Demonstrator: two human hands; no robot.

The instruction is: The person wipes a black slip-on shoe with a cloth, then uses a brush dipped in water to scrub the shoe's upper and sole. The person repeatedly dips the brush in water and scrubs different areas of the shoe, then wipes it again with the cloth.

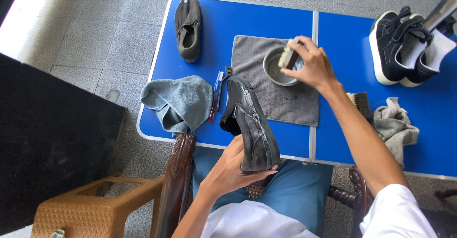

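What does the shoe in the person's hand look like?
The dark grey shoe is a soft, cloth-looking slip-on with whitish suds streaked along its side. The left hand grips its near end from below, holding it tilted over the blue table edge, its far end pointing toward the grey towel.

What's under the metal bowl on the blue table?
The metal bowl sits on a grey towel spread on the blue table. The right hand holds a brush over its rim, hiding part of the bowl's inside.
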